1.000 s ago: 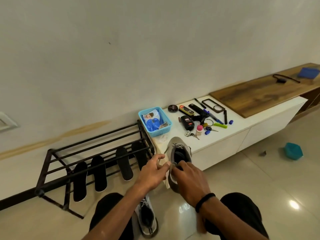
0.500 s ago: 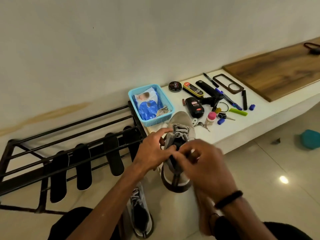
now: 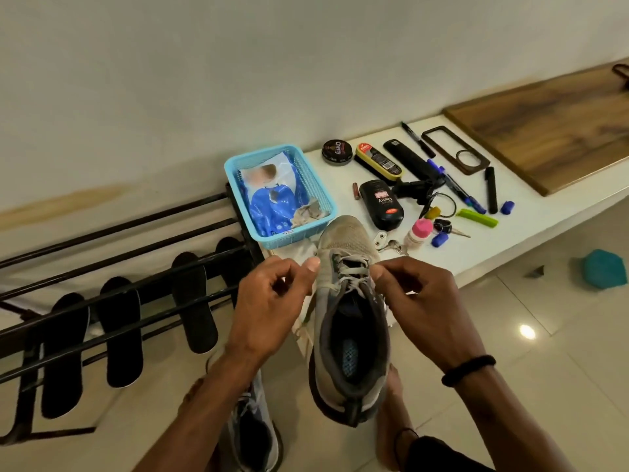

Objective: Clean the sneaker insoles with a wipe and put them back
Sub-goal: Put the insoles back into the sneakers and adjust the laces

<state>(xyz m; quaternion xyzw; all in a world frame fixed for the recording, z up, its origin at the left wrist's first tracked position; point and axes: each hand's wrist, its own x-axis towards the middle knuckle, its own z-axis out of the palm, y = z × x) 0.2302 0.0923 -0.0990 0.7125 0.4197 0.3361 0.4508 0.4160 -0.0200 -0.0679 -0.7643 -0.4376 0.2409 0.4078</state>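
blue basket (image 3: pixel 316 185) crowding sneaker (image 3: pixel 347 240) toe, floor (image 3: pixel 510 335) rightward open

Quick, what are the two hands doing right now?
Left hand: fingers curled, pinching a lace beside the grey sneaker.
Right hand: pinching the laces at the sneaker's tongue.

This looks like a home, probably an entryway or living area. A black metal shoe rack (image 3: pixel 119 267) stands against the plain painted wall (image 3: pixel 238 63) on the left, over a glossy tiled floor (image 3: pixel 544 352). To the right runs a low white cabinet (image 3: pixel 493 240) with a wooden top (image 3: pixel 551 131) farther along, strewn with shoe polish (image 3: pixel 337 151), pens and keys.
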